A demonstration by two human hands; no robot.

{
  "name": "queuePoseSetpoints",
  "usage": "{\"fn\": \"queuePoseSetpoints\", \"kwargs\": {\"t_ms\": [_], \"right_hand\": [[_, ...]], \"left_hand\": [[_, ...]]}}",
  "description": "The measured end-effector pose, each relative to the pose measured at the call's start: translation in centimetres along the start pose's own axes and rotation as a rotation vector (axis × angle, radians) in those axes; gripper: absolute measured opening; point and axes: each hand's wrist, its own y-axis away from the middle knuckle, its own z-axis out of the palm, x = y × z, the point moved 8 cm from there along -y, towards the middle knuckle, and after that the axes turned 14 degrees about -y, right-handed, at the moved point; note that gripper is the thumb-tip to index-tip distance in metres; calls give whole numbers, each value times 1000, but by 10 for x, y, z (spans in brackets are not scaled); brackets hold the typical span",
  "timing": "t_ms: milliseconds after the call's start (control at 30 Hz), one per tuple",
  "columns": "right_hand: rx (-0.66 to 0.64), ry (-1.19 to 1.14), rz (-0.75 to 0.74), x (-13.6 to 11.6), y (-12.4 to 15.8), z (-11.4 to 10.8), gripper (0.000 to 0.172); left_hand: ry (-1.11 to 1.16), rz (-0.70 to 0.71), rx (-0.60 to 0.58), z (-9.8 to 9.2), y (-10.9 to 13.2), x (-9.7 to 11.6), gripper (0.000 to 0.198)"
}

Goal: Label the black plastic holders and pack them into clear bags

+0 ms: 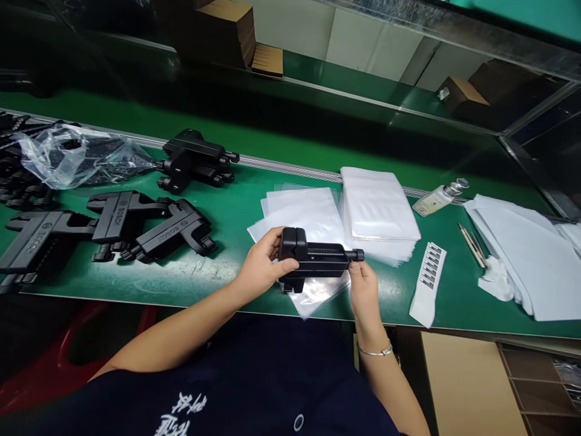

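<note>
A black plastic clamp-like device is held level between both hands over the bench's front part. My left hand grips its thick left end, thumb in front and fingers behind. At the narrow right end, my right hand pinches around the small knob-tipped rod. Beneath the device lie loose clear plastic bags, partly covered by it. A thick stack of clear bags is just behind my right hand. More black devices of this kind, some marked BOSCH, rest to the left.
Further left is a crumpled clear bag among black parts. To the right are a small bottle, a label strip, pen-like tools and white sheets. Cardboard stands below the bench's front edge.
</note>
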Motion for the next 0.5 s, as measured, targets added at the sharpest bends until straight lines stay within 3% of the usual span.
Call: {"fn": "queuePoseSetpoints", "kwargs": {"t_ms": [133, 300, 500], "right_hand": [[-71, -66, -26, -1, -1, 8, 34], [40, -16, 36, 11, -3, -2, 36], [-20, -64, -33, 9, -7, 3, 35]], "left_hand": [[38, -24, 38, -3, -3, -5, 66], [14, 12, 7, 0, -4, -2, 69], [15, -16, 53, -5, -5, -3, 67]]}}
